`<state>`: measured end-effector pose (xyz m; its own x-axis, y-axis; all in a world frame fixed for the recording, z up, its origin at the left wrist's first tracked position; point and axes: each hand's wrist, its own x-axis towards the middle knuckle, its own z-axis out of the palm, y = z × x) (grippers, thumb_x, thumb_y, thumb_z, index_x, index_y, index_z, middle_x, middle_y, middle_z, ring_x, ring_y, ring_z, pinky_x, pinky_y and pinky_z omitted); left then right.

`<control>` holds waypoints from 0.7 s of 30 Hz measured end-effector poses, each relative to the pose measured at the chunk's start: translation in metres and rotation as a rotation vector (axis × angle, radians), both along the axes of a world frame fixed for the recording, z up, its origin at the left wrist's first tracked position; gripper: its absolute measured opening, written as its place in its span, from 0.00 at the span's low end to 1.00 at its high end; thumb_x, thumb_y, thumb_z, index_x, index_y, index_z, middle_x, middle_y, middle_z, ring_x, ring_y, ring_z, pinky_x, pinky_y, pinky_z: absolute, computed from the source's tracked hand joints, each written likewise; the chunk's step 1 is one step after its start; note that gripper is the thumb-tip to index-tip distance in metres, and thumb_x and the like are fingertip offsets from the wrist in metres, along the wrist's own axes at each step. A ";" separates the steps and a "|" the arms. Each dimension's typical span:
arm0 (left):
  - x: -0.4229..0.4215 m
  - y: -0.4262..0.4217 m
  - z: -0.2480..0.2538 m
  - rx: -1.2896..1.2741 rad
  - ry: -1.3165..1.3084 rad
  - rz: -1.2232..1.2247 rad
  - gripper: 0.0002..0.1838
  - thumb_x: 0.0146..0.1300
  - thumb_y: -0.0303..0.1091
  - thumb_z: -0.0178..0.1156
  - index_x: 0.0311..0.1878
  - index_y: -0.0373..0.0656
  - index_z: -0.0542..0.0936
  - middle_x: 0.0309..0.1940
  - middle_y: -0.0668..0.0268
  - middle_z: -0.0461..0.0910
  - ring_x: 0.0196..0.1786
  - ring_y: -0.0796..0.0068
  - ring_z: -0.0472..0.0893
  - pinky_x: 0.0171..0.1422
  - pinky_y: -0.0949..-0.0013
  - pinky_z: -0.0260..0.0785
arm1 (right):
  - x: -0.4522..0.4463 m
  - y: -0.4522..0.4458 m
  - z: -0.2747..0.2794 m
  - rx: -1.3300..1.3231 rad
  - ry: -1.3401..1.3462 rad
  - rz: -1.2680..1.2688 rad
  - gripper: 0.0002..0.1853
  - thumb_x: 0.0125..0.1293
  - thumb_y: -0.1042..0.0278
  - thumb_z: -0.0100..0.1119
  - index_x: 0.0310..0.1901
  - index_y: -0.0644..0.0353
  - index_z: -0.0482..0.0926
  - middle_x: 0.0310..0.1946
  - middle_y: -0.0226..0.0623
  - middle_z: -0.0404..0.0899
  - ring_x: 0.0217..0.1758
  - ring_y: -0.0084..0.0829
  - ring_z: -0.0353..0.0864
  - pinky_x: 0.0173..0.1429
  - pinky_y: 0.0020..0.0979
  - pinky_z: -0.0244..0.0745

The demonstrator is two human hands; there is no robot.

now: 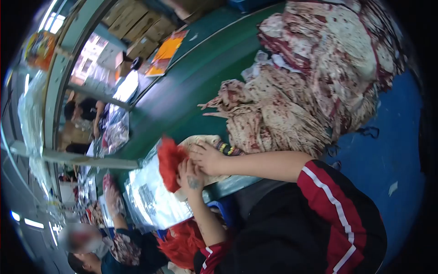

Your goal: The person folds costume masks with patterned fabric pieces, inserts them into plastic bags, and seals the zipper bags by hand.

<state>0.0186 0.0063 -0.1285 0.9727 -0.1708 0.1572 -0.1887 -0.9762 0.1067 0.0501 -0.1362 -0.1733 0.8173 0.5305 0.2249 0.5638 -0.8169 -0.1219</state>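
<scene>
My left hand [190, 178] is at the edge of a red fluffy piece [169, 164] that looks like a wig or fake fur, its fingers closed against it. Close beside it, my right hand [207, 157] lies with fingers spread on a beige cloth piece [210, 138], which has a dark patterned band with yellow spots [226, 148] at one side. Both pieces rest on clear plastic bags [150, 196] on the green table. What is under my palms is hidden.
A big heap of beige, red-stained-looking garments [292, 100] covers the table to the right. More red fluffy pieces [182, 244] sit in a blue bin [222, 211] beside me. Co-workers [84, 112] stand along the table, one gloved hand [112, 199] near my bags. A metal post [73, 157] crosses at left.
</scene>
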 end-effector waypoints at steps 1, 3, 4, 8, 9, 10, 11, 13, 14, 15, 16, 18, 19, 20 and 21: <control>-0.002 0.005 -0.001 -0.004 0.009 -0.036 0.24 0.68 0.45 0.54 0.63 0.45 0.76 0.66 0.61 0.72 0.74 0.59 0.64 0.72 0.43 0.55 | 0.001 0.000 0.003 -0.009 0.016 0.027 0.30 0.72 0.49 0.42 0.72 0.50 0.66 0.77 0.38 0.57 0.83 0.47 0.42 0.81 0.57 0.25; -0.010 0.013 -0.003 0.036 -0.069 -0.127 0.23 0.68 0.45 0.54 0.63 0.46 0.76 0.67 0.63 0.72 0.74 0.59 0.64 0.71 0.43 0.56 | -0.004 -0.002 0.005 -0.022 0.037 0.041 0.31 0.71 0.48 0.44 0.73 0.50 0.66 0.77 0.37 0.56 0.83 0.47 0.43 0.82 0.55 0.26; -0.011 0.013 -0.003 0.029 -0.072 -0.142 0.23 0.68 0.45 0.54 0.63 0.46 0.76 0.67 0.63 0.72 0.74 0.59 0.64 0.71 0.43 0.56 | -0.005 -0.004 0.006 0.013 0.016 0.044 0.30 0.70 0.49 0.45 0.71 0.52 0.68 0.76 0.38 0.58 0.82 0.46 0.43 0.81 0.55 0.27; -0.016 0.007 0.005 0.006 -0.119 -0.179 0.22 0.67 0.42 0.55 0.61 0.46 0.77 0.65 0.62 0.73 0.72 0.57 0.66 0.71 0.44 0.56 | -0.002 0.005 0.009 0.093 -0.027 0.041 0.28 0.67 0.49 0.48 0.64 0.55 0.75 0.73 0.40 0.64 0.82 0.45 0.45 0.81 0.55 0.31; -0.020 -0.001 0.014 0.022 -0.164 -0.192 0.21 0.66 0.40 0.56 0.61 0.45 0.77 0.64 0.61 0.74 0.70 0.56 0.67 0.71 0.45 0.57 | 0.002 0.006 0.009 0.098 -0.016 0.042 0.27 0.66 0.50 0.51 0.62 0.55 0.78 0.72 0.41 0.65 0.81 0.45 0.46 0.81 0.54 0.32; -0.026 -0.010 0.024 0.037 -0.206 -0.204 0.21 0.65 0.39 0.56 0.60 0.44 0.78 0.62 0.59 0.75 0.69 0.55 0.69 0.71 0.46 0.57 | 0.005 0.003 0.010 0.102 -0.002 0.043 0.26 0.64 0.50 0.53 0.59 0.56 0.81 0.71 0.41 0.66 0.81 0.45 0.47 0.81 0.54 0.33; -0.030 -0.020 0.033 0.050 -0.247 -0.215 0.20 0.65 0.37 0.56 0.59 0.43 0.78 0.61 0.58 0.76 0.68 0.54 0.70 0.70 0.47 0.58 | 0.005 -0.004 0.018 0.098 -0.002 0.011 0.26 0.64 0.50 0.53 0.59 0.56 0.81 0.71 0.41 0.66 0.81 0.45 0.47 0.81 0.54 0.33; -0.033 -0.040 0.049 -0.016 -0.310 -0.246 0.19 0.63 0.34 0.57 0.58 0.42 0.78 0.59 0.57 0.77 0.66 0.53 0.72 0.70 0.48 0.59 | 0.001 -0.013 0.039 0.284 -0.013 0.019 0.17 0.63 0.56 0.55 0.45 0.55 0.85 0.62 0.41 0.74 0.75 0.46 0.58 0.76 0.56 0.47; -0.035 -0.048 0.057 -0.074 -0.373 -0.244 0.19 0.62 0.32 0.57 0.56 0.40 0.79 0.57 0.56 0.78 0.64 0.52 0.73 0.69 0.49 0.60 | -0.005 -0.019 0.054 0.376 -0.021 0.033 0.14 0.62 0.59 0.55 0.38 0.55 0.88 0.58 0.41 0.78 0.72 0.47 0.64 0.74 0.58 0.53; -0.037 -0.055 0.063 -0.133 -0.436 -0.237 0.18 0.61 0.30 0.58 0.54 0.39 0.80 0.54 0.54 0.79 0.62 0.52 0.74 0.68 0.49 0.61 | -0.010 -0.030 0.070 0.367 -0.023 0.021 0.14 0.62 0.59 0.55 0.38 0.55 0.88 0.58 0.41 0.78 0.72 0.47 0.64 0.74 0.58 0.53; -0.037 -0.062 0.070 -0.142 -0.435 -0.244 0.18 0.61 0.30 0.58 0.54 0.39 0.80 0.54 0.54 0.79 0.62 0.52 0.74 0.68 0.49 0.61 | -0.014 -0.046 0.090 0.316 0.065 0.029 0.13 0.61 0.60 0.56 0.36 0.56 0.87 0.53 0.41 0.80 0.67 0.47 0.70 0.69 0.56 0.59; -0.036 -0.076 0.082 -0.208 -0.567 -0.356 0.16 0.59 0.26 0.59 0.51 0.37 0.80 0.52 0.54 0.80 0.59 0.52 0.76 0.65 0.52 0.65 | -0.021 -0.081 0.137 0.212 0.243 0.056 0.10 0.59 0.61 0.58 0.32 0.57 0.86 0.44 0.41 0.85 0.56 0.47 0.81 0.59 0.53 0.72; -0.035 -0.083 0.084 -0.246 -0.638 -0.401 0.15 0.58 0.24 0.59 0.50 0.36 0.81 0.50 0.53 0.81 0.58 0.52 0.77 0.63 0.53 0.67 | -0.030 -0.102 0.157 0.215 0.241 0.028 0.10 0.55 0.63 0.61 0.33 0.57 0.86 0.38 0.43 0.85 0.48 0.46 0.84 0.53 0.51 0.76; -0.034 -0.088 0.081 -0.262 -0.644 -0.384 0.15 0.58 0.24 0.59 0.50 0.36 0.81 0.50 0.53 0.81 0.58 0.52 0.77 0.63 0.53 0.67 | -0.040 -0.127 0.176 0.214 0.238 0.002 0.10 0.52 0.64 0.63 0.34 0.58 0.86 0.31 0.45 0.86 0.39 0.46 0.87 0.47 0.48 0.79; -0.033 -0.094 0.076 -0.335 -0.597 -0.439 0.15 0.57 0.23 0.59 0.48 0.36 0.81 0.49 0.54 0.81 0.56 0.52 0.78 0.61 0.54 0.68 | -0.048 -0.150 0.191 0.241 0.202 -0.057 0.10 0.53 0.64 0.62 0.35 0.57 0.85 0.31 0.46 0.86 0.39 0.47 0.87 0.47 0.49 0.79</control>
